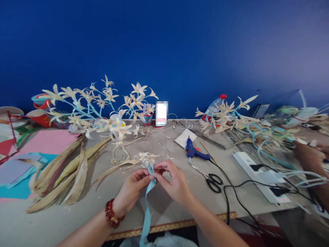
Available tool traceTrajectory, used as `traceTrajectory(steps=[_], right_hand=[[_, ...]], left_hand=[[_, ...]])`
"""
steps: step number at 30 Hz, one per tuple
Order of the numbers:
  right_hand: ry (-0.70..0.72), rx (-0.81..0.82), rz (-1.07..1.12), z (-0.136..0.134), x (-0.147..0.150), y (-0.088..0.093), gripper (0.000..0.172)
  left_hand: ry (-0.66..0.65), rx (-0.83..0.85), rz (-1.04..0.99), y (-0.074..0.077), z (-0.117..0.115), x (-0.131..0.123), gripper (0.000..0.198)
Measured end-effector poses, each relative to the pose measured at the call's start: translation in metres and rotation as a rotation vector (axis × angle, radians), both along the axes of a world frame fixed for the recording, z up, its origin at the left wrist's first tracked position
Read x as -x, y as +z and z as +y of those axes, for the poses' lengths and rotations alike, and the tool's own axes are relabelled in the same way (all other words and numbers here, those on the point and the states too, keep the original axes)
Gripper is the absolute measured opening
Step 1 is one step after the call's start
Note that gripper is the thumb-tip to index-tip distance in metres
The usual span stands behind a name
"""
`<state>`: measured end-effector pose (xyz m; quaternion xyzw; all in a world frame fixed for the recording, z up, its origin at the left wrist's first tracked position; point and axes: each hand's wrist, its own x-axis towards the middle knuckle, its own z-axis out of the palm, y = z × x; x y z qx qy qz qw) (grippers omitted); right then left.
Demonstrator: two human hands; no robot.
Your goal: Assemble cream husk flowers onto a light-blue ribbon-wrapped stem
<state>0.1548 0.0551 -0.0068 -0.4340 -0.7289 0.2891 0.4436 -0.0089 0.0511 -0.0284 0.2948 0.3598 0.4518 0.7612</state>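
Observation:
My left hand [137, 183] and my right hand [171, 180] meet over the near middle of the table. Both pinch the light-blue stems of a small bunch of cream husk flowers [146, 157], whose blossoms point away from me. A light-blue ribbon or tape strip [147, 218] wraps the stems between my fingertips, and its long tail hangs down past the table edge to my lap. My left wrist wears a red bead bracelet. To the right of my right hand lie black-handled scissors [214, 181] and a blue glue gun [194, 150], both untouched.
Dried corn husks [77, 175] and coloured paper sheets [48, 140] lie left. Finished flower branches [95, 99] stand along the blue wall. Right are a white power strip [259, 178], black cords, more husk flowers [223, 115] and another person's arm [311, 164].

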Motion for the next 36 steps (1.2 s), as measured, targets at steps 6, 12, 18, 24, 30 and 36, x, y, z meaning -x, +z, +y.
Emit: traceTrajectory(steps=[6,12,18,24,30,36], right_hand=[[-0.025,-0.007,0.091,-0.003,0.005,-0.009,0.018],[-0.025,0.040,0.130,-0.004,0.005,-0.011,0.018],[0.056,0.180,0.321,-0.003,0.006,-0.013,0.018],[-0.003,0.226,0.274,-0.015,0.002,-0.014,0.007],[0.038,0.002,0.079,-0.023,0.002,-0.008,0.015],[-0.021,-0.318,-0.329,-0.026,0.010,-0.007,0.032]], left_hand=[[0.020,-0.027,-0.005,-0.001,-0.001,0.001,0.012],[0.009,-0.060,0.008,0.001,-0.002,0.001,0.011],[0.011,-0.051,0.010,0.004,-0.002,0.001,0.013],[0.063,-0.026,0.013,0.002,0.001,0.001,0.009],[0.062,-0.044,-0.011,0.000,0.001,0.001,0.006],[0.092,-0.071,-0.046,-0.004,0.002,-0.001,0.007]])
